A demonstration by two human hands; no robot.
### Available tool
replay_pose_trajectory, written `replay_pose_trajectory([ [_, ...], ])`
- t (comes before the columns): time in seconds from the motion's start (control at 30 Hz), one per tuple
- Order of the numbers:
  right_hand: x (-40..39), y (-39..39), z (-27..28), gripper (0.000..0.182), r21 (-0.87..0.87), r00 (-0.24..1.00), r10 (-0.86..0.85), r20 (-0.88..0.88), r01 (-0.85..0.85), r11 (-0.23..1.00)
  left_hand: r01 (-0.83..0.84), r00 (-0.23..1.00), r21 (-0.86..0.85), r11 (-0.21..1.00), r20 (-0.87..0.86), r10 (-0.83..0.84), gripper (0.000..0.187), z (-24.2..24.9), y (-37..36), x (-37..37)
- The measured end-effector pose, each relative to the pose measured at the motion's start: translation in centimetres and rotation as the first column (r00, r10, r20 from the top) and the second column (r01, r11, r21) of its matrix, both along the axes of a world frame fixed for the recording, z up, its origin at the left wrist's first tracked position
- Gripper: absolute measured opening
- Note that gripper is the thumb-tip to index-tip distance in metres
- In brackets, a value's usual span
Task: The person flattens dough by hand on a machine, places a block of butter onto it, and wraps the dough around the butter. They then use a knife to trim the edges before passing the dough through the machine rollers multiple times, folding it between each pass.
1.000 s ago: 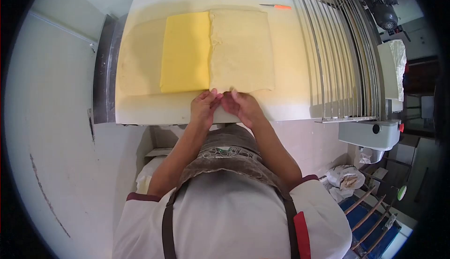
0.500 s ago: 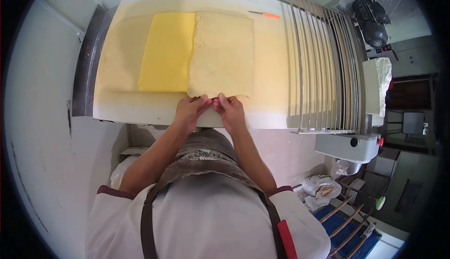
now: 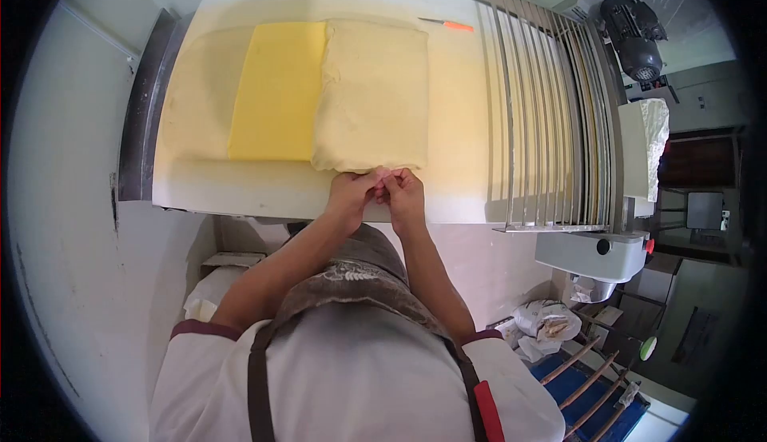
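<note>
A pale dough slab [image 3: 374, 94] lies on the machine's white bed [image 3: 216, 190], its left edge uneven and overlapping or meeting a bright yellow sheet [image 3: 278, 90]. At the slab's near edge, my left hand [image 3: 356, 192] pinches the dough with its fingertips. Close beside it on the right, my right hand [image 3: 402, 191] pinches the same edge, and the fingertips of both hands nearly touch. A knife with an orange handle [image 3: 458, 25] lies on the bed beyond the slab, to the right.
A metal rack-like guard [image 3: 531, 122] stands on the right of the bed. Past it are a dark motor [image 3: 639, 38] and a grey housing with a red button [image 3: 595, 255]. Plastic bags [image 3: 547, 320] and wooden rods [image 3: 591, 378] sit at the lower right.
Both hands have moved right along the slab's near edge. The ragged lower edge of the dough now looks more tucked in. The view has shifted slightly.
</note>
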State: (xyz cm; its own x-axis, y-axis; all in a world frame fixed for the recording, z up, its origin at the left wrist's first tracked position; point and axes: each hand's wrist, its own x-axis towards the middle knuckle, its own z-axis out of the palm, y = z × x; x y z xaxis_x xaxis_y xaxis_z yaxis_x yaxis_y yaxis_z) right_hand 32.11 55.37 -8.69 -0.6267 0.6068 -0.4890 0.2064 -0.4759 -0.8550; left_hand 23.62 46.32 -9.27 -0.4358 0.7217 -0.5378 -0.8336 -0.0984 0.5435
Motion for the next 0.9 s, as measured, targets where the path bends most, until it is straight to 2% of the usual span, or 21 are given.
replay_pose_trajectory([
  [0.03,0.2,0.1,0.8,0.021,0.01,0.999,0.033,0.034,-0.034,0.999,-0.035,0.999,-0.042,0.999,-0.019,0.034,0.016,0.3,0.1,0.2],
  [0.1,1.0,1.2,2.4,0.021,-0.142,0.995,0.069,0.067,-0.059,0.988,-0.104,0.993,-0.119,0.987,-0.061,0.097,0.016,1.2,0.6,0.6],
  [0.13,1.1,1.7,3.0,0.022,-0.217,0.993,0.088,0.077,-0.069,0.974,-0.12,0.992,-0.103,0.987,-0.057,0.114,0.017,1.9,0.8,0.6],
  [0.23,0.5,1.7,-0.1,0.025,-0.173,0.999,-0.034,-0.008,0.032,0.984,-0.133,0.991,-0.099,0.986,-0.043,0.129,0.02,2.8,0.3,1.0],
  [0.3,0.8,1.5,0.2,0.027,-0.081,1.0,0.009,0.03,-0.007,0.997,-0.1,0.995,-0.107,0.989,-0.031,0.097,0.019,2.2,0.5,1.5],
  [0.33,0.9,1.6,0.8,0.029,-0.032,0.998,0.026,0.057,-0.024,0.999,-0.086,0.996,-0.124,0.989,-0.014,0.085,0.019,3.8,1.1,1.6],
  [0.4,1.4,2.5,2.5,0.026,-0.024,0.972,0.188,0.139,-0.186,0.982,-0.053,0.999,-0.143,0.988,0.004,0.054,0.021,1.0,1.9,1.5],
  [0.43,1.5,3.1,3.3,0.024,-0.024,0.947,0.266,0.181,-0.266,0.964,-0.038,0.999,-0.151,0.988,0.011,0.04,0.021,1.6,2.5,1.3],
  [0.53,2.3,3.9,3.1,0.02,-0.248,1.0,0.008,-0.03,-0.015,0.969,-0.177,0.984,-0.169,0.97,-0.04,0.173,0.022,3.3,2.7,2.2],
  [0.63,2.0,3.7,0.6,0.018,-0.107,1.0,-0.02,-0.024,0.017,0.994,-0.142,0.99,-0.132,0.981,-0.012,0.141,0.026,1.6,2.2,2.5],
  [0.77,2.4,3.6,1.7,0.02,0.022,0.997,0.064,0.048,-0.065,0.998,0.029,0.999,-0.113,0.993,0.039,-0.024,0.026,1.0,3.2,2.5],
  [0.87,2.3,4.6,4.5,0.022,0.077,0.961,0.133,0.242,-0.156,0.985,-0.068,0.998,-0.155,0.986,0.001,0.069,0.024,1.6,3.6,2.9],
  [0.9,2.5,4.8,4.0,0.024,0.081,0.97,0.107,0.217,-0.127,0.989,-0.095,0.995,-0.152,0.984,0.008,0.097,0.022,1.6,3.7,3.0],
])
